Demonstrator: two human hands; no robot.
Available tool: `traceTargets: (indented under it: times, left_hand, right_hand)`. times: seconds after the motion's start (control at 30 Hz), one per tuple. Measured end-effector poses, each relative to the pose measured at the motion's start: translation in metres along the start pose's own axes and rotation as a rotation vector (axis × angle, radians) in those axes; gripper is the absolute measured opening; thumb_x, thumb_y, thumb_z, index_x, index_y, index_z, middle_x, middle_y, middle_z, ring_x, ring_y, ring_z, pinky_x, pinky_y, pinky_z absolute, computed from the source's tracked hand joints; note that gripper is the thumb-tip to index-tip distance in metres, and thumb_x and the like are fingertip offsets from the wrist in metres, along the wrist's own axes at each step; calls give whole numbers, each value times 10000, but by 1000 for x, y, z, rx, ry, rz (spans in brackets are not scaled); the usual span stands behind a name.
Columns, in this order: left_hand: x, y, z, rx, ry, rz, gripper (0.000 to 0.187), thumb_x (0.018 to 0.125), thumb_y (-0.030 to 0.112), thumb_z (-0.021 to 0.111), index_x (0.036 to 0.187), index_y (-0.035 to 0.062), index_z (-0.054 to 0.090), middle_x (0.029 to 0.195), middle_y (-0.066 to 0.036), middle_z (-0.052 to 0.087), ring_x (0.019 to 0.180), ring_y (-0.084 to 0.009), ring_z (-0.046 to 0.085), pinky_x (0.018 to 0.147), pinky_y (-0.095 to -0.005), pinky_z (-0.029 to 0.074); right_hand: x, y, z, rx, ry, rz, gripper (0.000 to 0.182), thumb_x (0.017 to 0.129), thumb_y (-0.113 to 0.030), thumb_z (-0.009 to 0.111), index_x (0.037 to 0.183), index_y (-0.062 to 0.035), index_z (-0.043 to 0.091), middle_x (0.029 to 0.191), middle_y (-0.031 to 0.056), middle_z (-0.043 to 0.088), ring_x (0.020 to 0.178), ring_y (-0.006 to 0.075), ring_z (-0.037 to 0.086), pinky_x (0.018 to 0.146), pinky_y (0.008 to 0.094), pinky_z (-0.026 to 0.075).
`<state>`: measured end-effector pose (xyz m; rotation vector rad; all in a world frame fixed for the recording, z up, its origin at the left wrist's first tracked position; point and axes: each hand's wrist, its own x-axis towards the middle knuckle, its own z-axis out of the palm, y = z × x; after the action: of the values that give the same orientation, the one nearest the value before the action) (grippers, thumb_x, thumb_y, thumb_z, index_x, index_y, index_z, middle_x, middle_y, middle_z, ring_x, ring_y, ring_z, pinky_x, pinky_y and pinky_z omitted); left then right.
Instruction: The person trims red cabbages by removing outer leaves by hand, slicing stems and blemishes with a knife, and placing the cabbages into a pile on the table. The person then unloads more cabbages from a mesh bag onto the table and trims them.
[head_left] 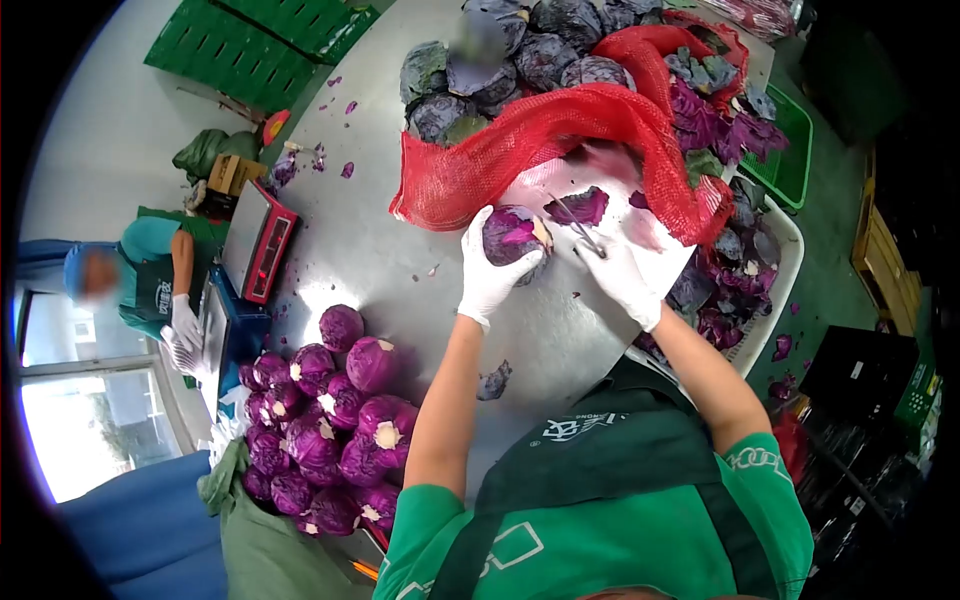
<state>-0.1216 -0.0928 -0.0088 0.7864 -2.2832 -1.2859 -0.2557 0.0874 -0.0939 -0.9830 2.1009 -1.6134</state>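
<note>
My left hand [487, 277], in a white glove, grips a red cabbage [512, 228] from its near left side on the metal table [440, 290]. The cabbage shows a bright purple patch and a pale cut area on its right. In my gloved right hand [622, 280] is a knife [570, 213], its thin blade angled up and left, just right of the cabbage and apart from it. A loose purple leaf [588, 206] lies behind the blade. Beyond both hands stretches a red mesh sack [530, 130].
Dark, leafy cabbages [545, 60] are heaped at the back. Trimmed purple cabbages [315, 450] pile up on the left, near a red scale [268, 245]. A white bin [792, 250] of leaves stands right, before a green crate [800, 150]. A gloved co-worker [150, 265] is at far left.
</note>
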Motion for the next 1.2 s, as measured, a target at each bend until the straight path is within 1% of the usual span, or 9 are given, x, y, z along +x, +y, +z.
traceTargets:
  times: [0.03, 0.1, 0.2, 0.3, 0.33, 0.4, 0.53, 0.83, 1.2]
  left_hand:
    - [1, -11, 1, -125, -55, -25, 935, 680, 231, 924, 1434, 26, 409, 1378, -139, 469, 1266, -240, 500, 1097, -379, 406]
    - [-13, -6, 8, -352, -171, -113, 990, 683, 236, 923, 1447, 26, 330, 1376, -169, 439, 1284, -275, 480, 1088, -399, 420]
    - [-47, 6, 11, -628, -316, -421, 760, 813, 178, 828, 1366, 45, 324, 1351, -169, 460, 1295, -271, 468, 1109, -398, 390]
    - [-75, -2, 20, -774, -433, -428, 718, 862, 191, 779, 1408, 35, 340, 1385, -153, 453, 1313, -258, 454, 1124, -411, 368]
    - [-83, 4, 24, -682, -431, -391, 650, 898, 144, 714, 1430, 32, 358, 1400, -135, 461, 1316, -244, 460, 1117, -405, 376]
    - [-94, 15, 31, -592, -443, -353, 590, 935, 97, 650, 1453, 28, 376, 1414, -117, 468, 1318, -230, 466, 1110, -398, 385]
    - [-117, 45, 34, 284, -212, 275, 1019, 697, 336, 887, 1473, -21, 332, 1470, -311, 310, 1341, -454, 394, 1120, -468, 362]
    - [-107, 41, 29, 140, -264, 160, 1057, 659, 270, 900, 1469, -34, 293, 1368, -260, 393, 1264, -403, 464, 1078, -448, 418]
    - [-95, 42, 30, 152, -345, 113, 1042, 663, 237, 882, 1464, -47, 281, 1393, -264, 356, 1296, -407, 418, 1092, -445, 391]
  right_hand:
    - [2, -61, -11, 191, -151, 524, 434, 1008, -332, 561, 1354, -74, 604, 1002, 135, 705, 785, 204, 671, 799, 332, 534]
    - [-8, -73, -2, 341, -103, 585, 423, 1020, -356, 543, 1315, -67, 636, 1014, 109, 706, 918, 185, 663, 844, 318, 519]
    - [-44, -81, -14, 279, -33, 555, 439, 1004, -373, 570, 1292, -51, 647, 1074, 133, 717, 950, 181, 658, 870, 324, 511]
    - [-88, -83, -34, 175, 16, 401, 450, 962, -312, 672, 1277, 8, 632, 870, -7, 652, 632, 53, 552, 568, 218, 457]
    - [-101, -87, -38, 135, 3, 512, 490, 933, -366, 656, 1238, 17, 644, 1088, 227, 688, 1002, 305, 683, 908, 363, 510]
    - [-118, -99, -42, 124, -19, 558, 520, 935, -394, 646, 1258, 13, 633, 1122, 239, 680, 1020, 314, 682, 921, 372, 510]
    - [-126, -101, -43, 89, 23, 472, 533, 995, -435, 558, 1279, 12, 620, 1177, 254, 667, 1094, 364, 660, 960, 381, 503]
    - [-128, -96, -46, -461, 16, -7, 490, 1006, -292, 506, 1461, -116, 470, 988, 148, 718, 828, 320, 699, 716, 421, 557]
    - [-94, -97, -35, -703, -239, 47, 587, 995, -288, 487, 1556, -214, 332, 794, 141, 680, 687, 304, 686, 587, 449, 538]
